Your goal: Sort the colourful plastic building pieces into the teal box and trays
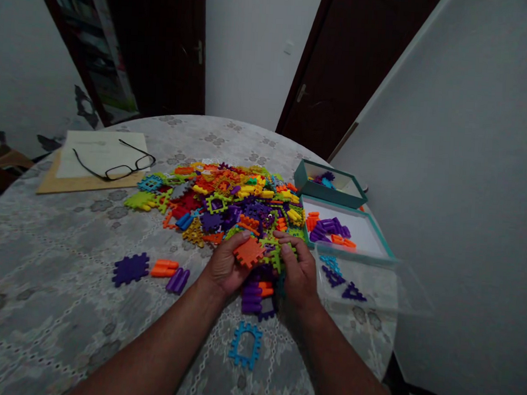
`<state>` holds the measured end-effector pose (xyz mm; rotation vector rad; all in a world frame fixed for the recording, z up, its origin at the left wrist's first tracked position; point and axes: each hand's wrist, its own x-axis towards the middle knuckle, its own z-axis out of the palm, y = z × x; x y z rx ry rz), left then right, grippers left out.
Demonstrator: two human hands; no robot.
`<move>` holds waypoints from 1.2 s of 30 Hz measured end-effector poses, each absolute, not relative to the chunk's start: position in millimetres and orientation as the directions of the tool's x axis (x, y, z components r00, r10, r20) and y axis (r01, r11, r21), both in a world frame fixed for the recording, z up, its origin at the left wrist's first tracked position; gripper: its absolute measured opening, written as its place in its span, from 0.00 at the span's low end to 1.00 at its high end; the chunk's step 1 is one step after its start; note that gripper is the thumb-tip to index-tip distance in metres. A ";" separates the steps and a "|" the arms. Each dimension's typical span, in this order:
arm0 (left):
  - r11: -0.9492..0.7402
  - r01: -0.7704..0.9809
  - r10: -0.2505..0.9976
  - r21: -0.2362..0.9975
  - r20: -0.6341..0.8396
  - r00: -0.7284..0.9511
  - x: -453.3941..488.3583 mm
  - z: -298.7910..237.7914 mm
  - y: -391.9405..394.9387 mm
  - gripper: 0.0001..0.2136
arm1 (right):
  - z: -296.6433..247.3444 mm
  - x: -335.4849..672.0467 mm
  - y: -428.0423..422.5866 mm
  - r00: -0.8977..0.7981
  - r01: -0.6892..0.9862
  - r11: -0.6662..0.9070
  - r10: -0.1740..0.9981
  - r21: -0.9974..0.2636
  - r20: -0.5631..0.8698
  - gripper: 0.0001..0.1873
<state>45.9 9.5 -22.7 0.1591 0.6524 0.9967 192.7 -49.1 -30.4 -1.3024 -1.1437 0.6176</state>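
My left hand (228, 263) grips an orange square building tile (249, 252) with notched edges, thumb on top. Close against it, my right hand (301, 273) has its thumb and fingers around a lime-green building tile (276, 256); whether the two tiles are joined I cannot tell. Just beyond my hands spreads a large pile of coloured plastic building pieces (221, 204). Below my hands lie purple tube-shaped pieces (252, 298) and a purple frame piece (267, 308), partly in shadow. Nearer to me is a blue frame piece (245, 345) with an arched opening.
A purple tile (131, 269), orange tubes (164, 268) and purple tubes (178, 281) lie at left. At right stand a teal box (330, 192), a teal-rimmed tray (378, 236) and a clear plastic lid (378, 286). Glasses (119, 171) rest on papers (92, 144).
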 end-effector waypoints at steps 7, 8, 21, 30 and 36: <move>0.558 -0.735 0.807 0.385 -0.456 0.374 45.1 -25.7 11.7 0.09 | -32.8 194.1 -44.2 0.475 0.049 0.055 0.877 -0.997 0.071 0.22; 0.556 -0.733 0.808 0.391 -0.461 0.367 45.6 -26.1 11.7 0.08 | -32.3 192.4 -43.8 0.461 0.023 0.044 0.886 -0.999 0.050 0.22; 0.558 -0.718 0.804 0.415 -0.484 0.346 45.6 -13.3 10.9 0.02 | 2.2 224.8 -50.2 0.182 0.340 -0.039 0.983 -0.940 0.025 0.19; 0.569 -0.718 0.787 0.401 -0.518 0.334 45.6 -17.8 8.7 0.02 | 53.5 327.4 50.6 0.380 0.478 -0.116 0.921 -0.870 0.087 0.08; 0.569 -0.715 0.794 0.406 -0.496 0.351 43.9 -23.1 8.1 0.03 | 57.7 372.5 134.7 0.608 0.305 -0.155 0.791 -0.940 0.067 0.19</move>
